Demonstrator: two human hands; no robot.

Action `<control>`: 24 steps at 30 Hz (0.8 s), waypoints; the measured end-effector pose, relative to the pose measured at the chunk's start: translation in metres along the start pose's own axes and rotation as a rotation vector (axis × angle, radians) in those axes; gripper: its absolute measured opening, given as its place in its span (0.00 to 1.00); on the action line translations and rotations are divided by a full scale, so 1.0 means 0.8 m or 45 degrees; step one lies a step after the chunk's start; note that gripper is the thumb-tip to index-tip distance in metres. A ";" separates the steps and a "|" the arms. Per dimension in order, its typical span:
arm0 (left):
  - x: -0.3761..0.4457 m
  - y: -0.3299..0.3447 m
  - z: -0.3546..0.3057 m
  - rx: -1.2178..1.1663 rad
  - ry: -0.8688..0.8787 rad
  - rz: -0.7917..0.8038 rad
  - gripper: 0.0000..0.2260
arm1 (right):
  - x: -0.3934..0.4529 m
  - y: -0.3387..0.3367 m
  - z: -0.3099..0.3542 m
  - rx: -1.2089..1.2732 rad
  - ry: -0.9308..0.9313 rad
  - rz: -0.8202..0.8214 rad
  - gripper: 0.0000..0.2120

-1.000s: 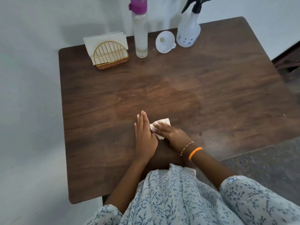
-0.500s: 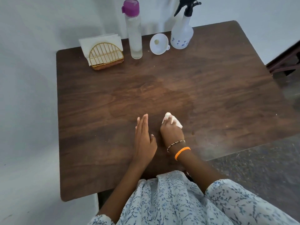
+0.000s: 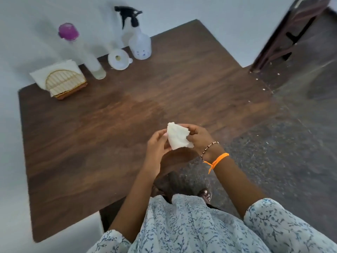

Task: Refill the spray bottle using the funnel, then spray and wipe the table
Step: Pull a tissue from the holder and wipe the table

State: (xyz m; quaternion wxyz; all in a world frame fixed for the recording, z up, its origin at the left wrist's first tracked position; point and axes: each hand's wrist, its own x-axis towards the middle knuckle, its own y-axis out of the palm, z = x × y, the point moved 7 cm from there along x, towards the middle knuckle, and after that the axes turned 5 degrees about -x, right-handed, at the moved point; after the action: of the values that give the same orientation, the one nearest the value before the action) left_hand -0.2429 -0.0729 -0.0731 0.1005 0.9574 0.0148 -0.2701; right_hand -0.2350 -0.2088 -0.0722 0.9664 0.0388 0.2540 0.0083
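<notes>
A crumpled white tissue (image 3: 176,136) is held up above the near edge of the dark wooden table (image 3: 91,134). My left hand (image 3: 157,148) pinches its left side and my right hand (image 3: 198,137) pinches its right side. At the back of the table stand the white spray bottle (image 3: 139,43) with a black trigger head, the white funnel (image 3: 118,59) lying beside it, and a tall clear bottle (image 3: 91,59) with a purple cap. A darker damp patch shows on the table's middle.
A gold wire napkin holder (image 3: 63,84) with white napkins sits at the table's back left. A white wall runs behind and to the left. Dark speckled floor lies to the right, with dark wooden furniture (image 3: 291,33) at the far right.
Both hands have lifted off the table; the tissue, earlier pressed flat under my right hand, is now held up between both hands. The view has swung to the right.
</notes>
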 end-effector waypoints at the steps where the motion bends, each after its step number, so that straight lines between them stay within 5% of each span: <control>1: -0.006 0.026 0.002 0.003 -0.001 0.050 0.08 | -0.007 -0.020 0.001 0.067 -0.020 -0.022 0.26; 4: -0.019 0.094 0.015 -0.005 -0.059 0.122 0.10 | -0.027 -0.079 0.006 0.056 -0.059 -0.128 0.28; 7: -0.027 0.148 0.018 0.079 -0.066 0.182 0.12 | -0.038 -0.134 0.003 -0.034 -0.041 -0.262 0.19; 12: -0.011 0.219 0.002 0.313 0.086 0.332 0.05 | -0.042 -0.208 0.016 -0.011 -0.059 -0.456 0.21; 21: 0.083 0.334 -0.047 0.558 0.532 0.387 0.15 | 0.002 -0.296 0.061 0.531 0.011 -0.456 0.14; 24: 0.116 0.373 -0.059 0.591 0.621 0.428 0.11 | 0.026 -0.321 0.076 0.563 0.134 -0.406 0.17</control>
State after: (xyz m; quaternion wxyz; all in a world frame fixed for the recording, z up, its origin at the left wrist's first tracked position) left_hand -0.1149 -0.3581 -0.0273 -0.0828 0.9800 -0.1807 -0.0099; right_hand -0.1881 -0.4687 -0.0501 0.9090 0.2080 0.3023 -0.1975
